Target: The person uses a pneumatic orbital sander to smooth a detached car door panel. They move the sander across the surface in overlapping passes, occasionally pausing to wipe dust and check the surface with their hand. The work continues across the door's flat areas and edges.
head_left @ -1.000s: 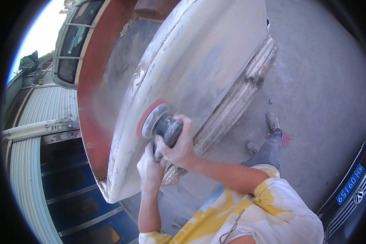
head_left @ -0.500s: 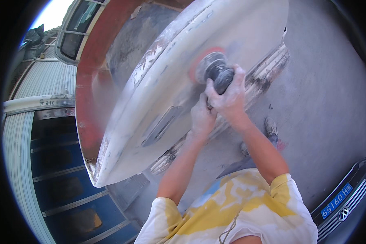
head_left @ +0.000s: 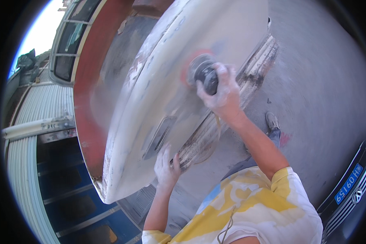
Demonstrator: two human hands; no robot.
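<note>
My right hand (head_left: 227,87) is wrapped round the body of a round black power sander (head_left: 207,79). The sander's disc, with a blurred red rim, lies against the side of a boat hull (head_left: 146,122), whose whitish surface is patchy and dusty. My left hand (head_left: 166,167) is off the sander, fingers stretched out and thumb apart, at the hull's lower side just below a recessed slot (head_left: 159,137). Whether its fingertips touch the hull I cannot tell. White dust coats both hands.
A worn, dirty rail (head_left: 254,65) runs along the hull's lower edge. A thin cord (head_left: 217,136) hangs below the sander. Blue framed panels (head_left: 77,207) stand at lower left. A dark vehicle's front (head_left: 349,195) is at lower right. My shoe (head_left: 272,120) rests on the grey floor (head_left: 313,81).
My left hand has let go of the sander and moved down and left along the hull. My right hand stays on the sander. The view has shifted slightly.
</note>
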